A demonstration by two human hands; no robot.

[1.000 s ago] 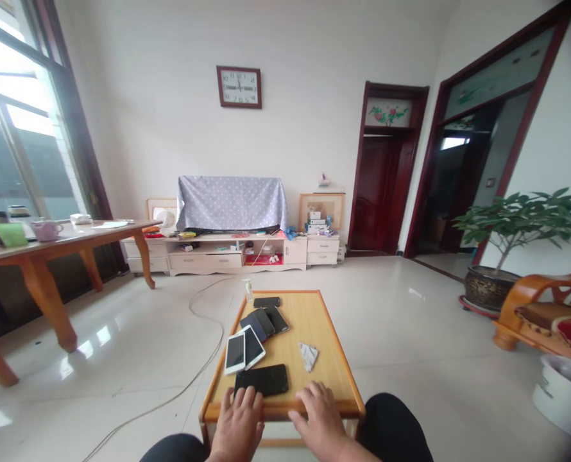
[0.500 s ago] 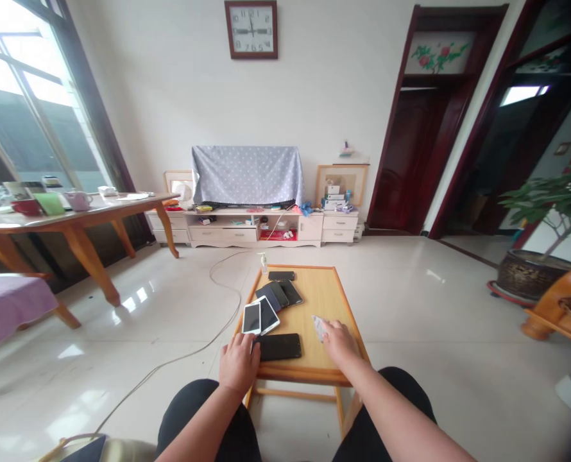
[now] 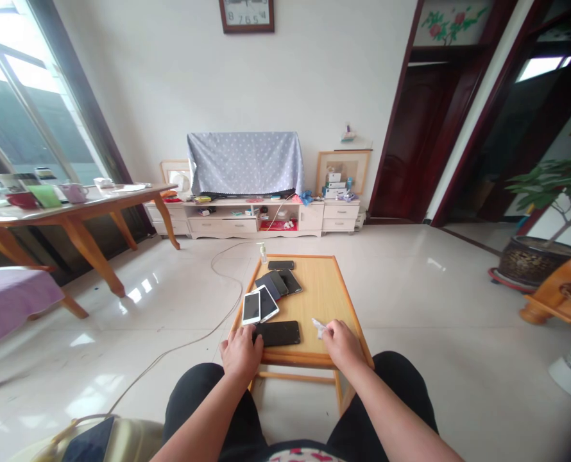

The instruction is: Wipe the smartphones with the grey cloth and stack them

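My left hand rests at the table's near left corner. Its fingers and thumb are closed on the left end of a black phone, which lies flat along the near edge. In my right hand a crumpled white tissue is pinched, its loose end sticking out to the left over the tabletop. Just beyond the black phone lie two white phones with dark screens, the left one overlapping the other. Behind them several dark phones overlap, and another black phone lies at the far end.
A small wooden table stands between my knees. A pump bottle stands at its far left corner. A cable runs over the floor at left, near a pale container with a dark flat device on it.
The view has tilted down slightly. My right hand has drawn in a little with the tissue, which looks more bunched. My left hand stays at the black phone's left end.
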